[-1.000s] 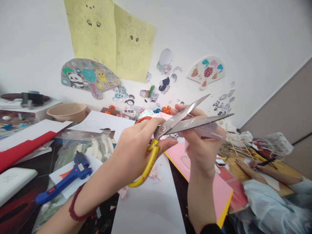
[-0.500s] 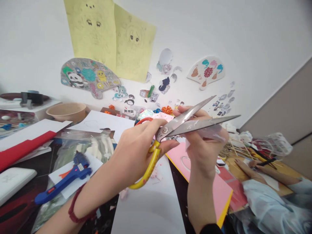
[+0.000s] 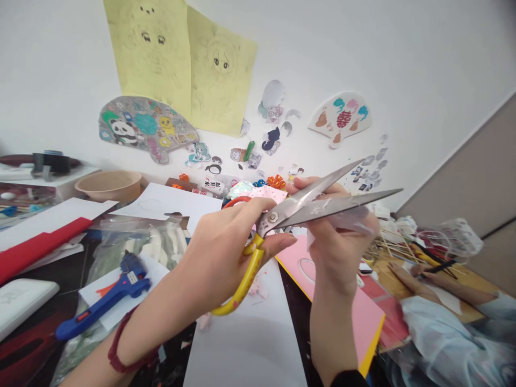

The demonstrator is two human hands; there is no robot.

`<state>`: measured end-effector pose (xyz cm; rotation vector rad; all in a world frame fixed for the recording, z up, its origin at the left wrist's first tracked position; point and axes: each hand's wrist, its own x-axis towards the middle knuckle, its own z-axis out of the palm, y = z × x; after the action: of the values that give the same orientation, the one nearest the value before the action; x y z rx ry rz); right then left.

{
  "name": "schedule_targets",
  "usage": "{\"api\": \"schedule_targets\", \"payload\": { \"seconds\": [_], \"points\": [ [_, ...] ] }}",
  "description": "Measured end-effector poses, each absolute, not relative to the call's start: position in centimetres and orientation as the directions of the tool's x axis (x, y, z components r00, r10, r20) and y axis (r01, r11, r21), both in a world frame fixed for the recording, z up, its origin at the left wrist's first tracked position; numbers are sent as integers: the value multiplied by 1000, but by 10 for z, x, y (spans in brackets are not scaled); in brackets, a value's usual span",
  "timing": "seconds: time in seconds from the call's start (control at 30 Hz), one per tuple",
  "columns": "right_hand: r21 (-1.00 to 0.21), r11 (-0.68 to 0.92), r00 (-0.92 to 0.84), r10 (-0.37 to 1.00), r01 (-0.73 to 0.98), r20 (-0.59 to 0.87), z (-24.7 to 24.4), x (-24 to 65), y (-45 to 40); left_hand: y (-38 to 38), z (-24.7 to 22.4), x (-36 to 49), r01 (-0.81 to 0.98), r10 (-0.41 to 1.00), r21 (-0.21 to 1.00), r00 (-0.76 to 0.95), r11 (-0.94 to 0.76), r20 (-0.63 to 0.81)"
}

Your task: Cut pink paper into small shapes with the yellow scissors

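While the left hand grips the long steel scissors by their yellow-and-red handles, the parted blades point right and slightly upward across the right hand. That hand, nearer the tips, curls its fingers around a thin, translucent, plastic-like film, which lies right of the left hand, at or just behind the lower blade; whether any sits between the blades I cannot tell. Both hands are raised above a long white paper sheet on a dark tabletop. A blue glue gun lies leftward, a pink, yellow-edged sheet rightward. Beyond, yellow paper drawings hang on a white wall.
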<state>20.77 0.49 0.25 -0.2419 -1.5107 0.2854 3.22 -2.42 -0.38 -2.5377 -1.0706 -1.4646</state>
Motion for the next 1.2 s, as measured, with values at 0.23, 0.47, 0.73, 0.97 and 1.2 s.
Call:
{"api": "schedule_targets", "payload": {
  "seconds": [0.23,0.47,0.73,0.97,1.2],
  "points": [
    [-356,934,37,356,-17,934,2,211,5,-22,-8,31,563,530,295,315,-772,788],
    [-283,958,13,284,-55,959,4,212,6,-24,-7,34,595,503,254,298,-763,811],
    [-340,940,18,340,5,940,5,213,1,-24,-5,35,577,521,279,309,-768,796],
    [-348,938,26,348,-12,937,6,210,1,-25,-7,35,572,515,271,320,-774,795],
    [-310,951,18,310,7,950,6,212,2,-25,-6,35,576,519,268,328,-772,789]
  ]
}}
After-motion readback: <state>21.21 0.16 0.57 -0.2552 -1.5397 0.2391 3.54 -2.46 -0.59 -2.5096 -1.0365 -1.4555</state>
